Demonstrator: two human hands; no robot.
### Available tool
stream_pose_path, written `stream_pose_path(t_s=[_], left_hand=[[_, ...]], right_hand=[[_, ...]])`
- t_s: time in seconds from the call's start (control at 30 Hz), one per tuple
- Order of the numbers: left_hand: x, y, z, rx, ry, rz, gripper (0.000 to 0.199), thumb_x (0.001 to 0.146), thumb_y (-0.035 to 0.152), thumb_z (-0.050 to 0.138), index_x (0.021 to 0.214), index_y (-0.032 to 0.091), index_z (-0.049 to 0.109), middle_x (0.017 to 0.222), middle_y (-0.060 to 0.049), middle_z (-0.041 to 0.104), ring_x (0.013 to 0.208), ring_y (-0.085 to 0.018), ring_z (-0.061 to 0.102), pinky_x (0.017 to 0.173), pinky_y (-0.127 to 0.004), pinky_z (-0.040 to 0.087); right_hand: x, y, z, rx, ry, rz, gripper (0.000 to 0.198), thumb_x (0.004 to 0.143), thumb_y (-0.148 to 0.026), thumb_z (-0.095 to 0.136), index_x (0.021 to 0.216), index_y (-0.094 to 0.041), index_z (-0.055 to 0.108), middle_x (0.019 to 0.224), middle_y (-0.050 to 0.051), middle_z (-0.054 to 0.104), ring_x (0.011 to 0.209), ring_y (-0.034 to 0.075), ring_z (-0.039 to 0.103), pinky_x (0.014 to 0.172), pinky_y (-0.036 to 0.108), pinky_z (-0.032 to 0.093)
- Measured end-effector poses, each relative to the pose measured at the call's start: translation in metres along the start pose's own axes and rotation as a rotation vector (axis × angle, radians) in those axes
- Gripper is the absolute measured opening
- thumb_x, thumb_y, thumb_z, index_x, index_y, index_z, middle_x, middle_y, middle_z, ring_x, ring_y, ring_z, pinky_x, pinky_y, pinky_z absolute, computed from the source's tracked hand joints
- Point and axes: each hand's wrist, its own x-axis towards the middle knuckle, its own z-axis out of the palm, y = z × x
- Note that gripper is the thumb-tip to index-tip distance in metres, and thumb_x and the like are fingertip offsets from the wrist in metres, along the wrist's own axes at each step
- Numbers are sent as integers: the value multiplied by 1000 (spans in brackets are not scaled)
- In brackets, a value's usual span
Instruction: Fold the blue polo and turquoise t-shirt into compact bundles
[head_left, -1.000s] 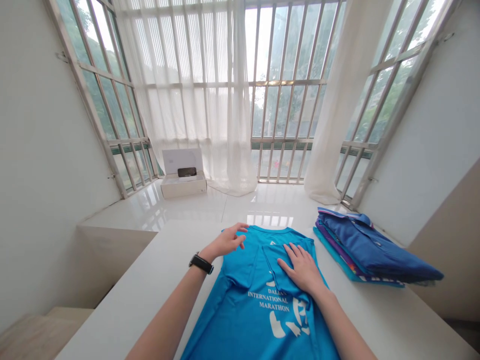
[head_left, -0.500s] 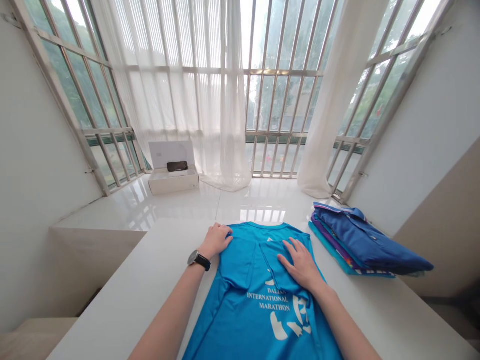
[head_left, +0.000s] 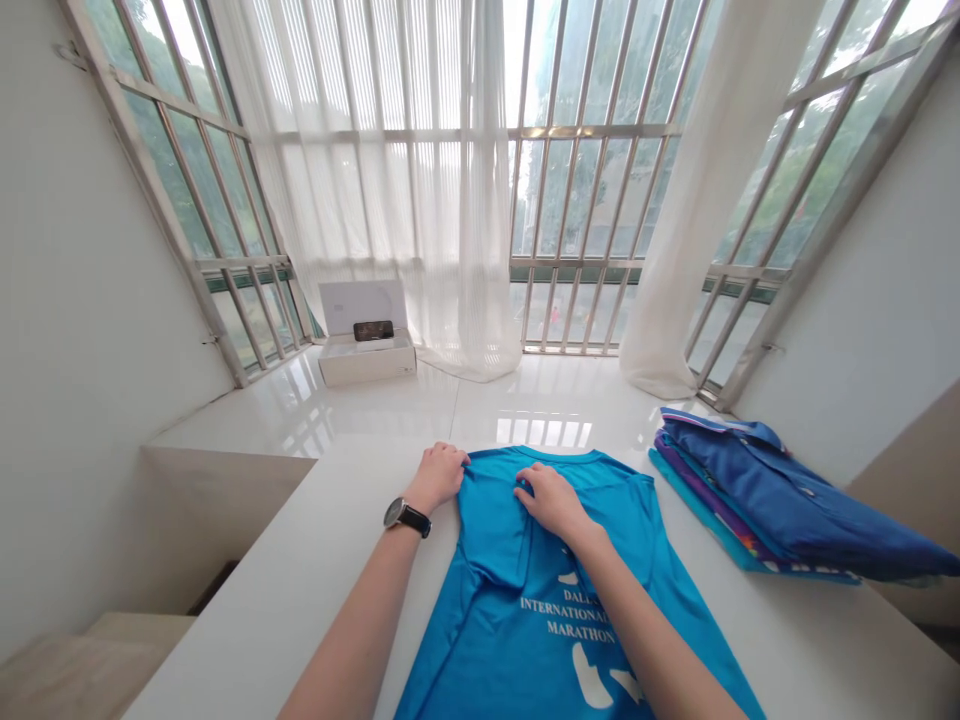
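A bright blue T-shirt [head_left: 510, 620] with white "International Marathon" lettering lies spread on the white ledge, its collar away from me and its sleeves folded inward. My left hand [head_left: 441, 474], with a black-strapped watch [head_left: 407, 516] on the wrist, pinches the shirt's far left shoulder corner. Over the upper middle of the shirt, my right hand [head_left: 553, 498] is bent with thumb and forefinger together at the fabric beside the folded left sleeve [head_left: 491, 535]. The fingertips' exact grip is partly hidden. My right forearm covers part of the print.
A stack of folded clothes [head_left: 787, 490], dark blue on top, sits on the right of the ledge [head_left: 300, 590]. At the back left stands an open white box [head_left: 367, 365] with a dark phone [head_left: 373, 330] on it. Sheer curtains [head_left: 480, 250] hang before the barred window.
My right hand has moved left from the right sleeve to the upper middle of the shirt, and its spread fingers have curled. My left hand stays at the left shoulder. The view has shifted slightly.
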Motion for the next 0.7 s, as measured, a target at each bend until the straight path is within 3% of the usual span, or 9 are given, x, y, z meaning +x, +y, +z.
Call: stream_pose_path(t_s=[0.1, 0.27, 0.43, 0.7], left_hand=[[2, 1, -1, -47, 15, 26, 21, 90, 23, 52, 98, 22, 72, 106, -9, 70, 111, -28, 56, 98, -39, 41], [4, 6, -2, -157, 85, 72, 24, 97, 29, 44, 106, 23, 66, 107, -3, 69, 105, -18, 60, 93, -26, 45], [4, 6, 3, -130, 156, 50, 22, 97, 32, 46, 105, 25, 65, 100, -5, 69, 103, -24, 58, 92, -33, 44], [3, 15, 17, -38, 211, 65, 23, 97, 33, 48, 111, 22, 62, 108, -9, 62, 108, -27, 51, 95, -39, 41]], right_hand=[[3, 1, 0, 55, 7, 5, 12, 86, -29, 57, 85, -21, 66, 96, 7, 66, 96, 23, 60, 84, 33, 45], [6, 9, -9, 225, 20, 17, 23, 93, -39, 43, 91, -22, 59, 83, 1, 67, 77, 16, 63, 72, 27, 48], [5, 17, -13, 290, -5, 82, 24, 91, -42, 45, 88, -23, 59, 61, -5, 59, 54, 15, 60, 57, 25, 45], [5, 29, -16, 157, 19, 168, 19, 88, -36, 54, 86, -21, 65, 76, 2, 66, 75, 18, 62, 65, 26, 41]])
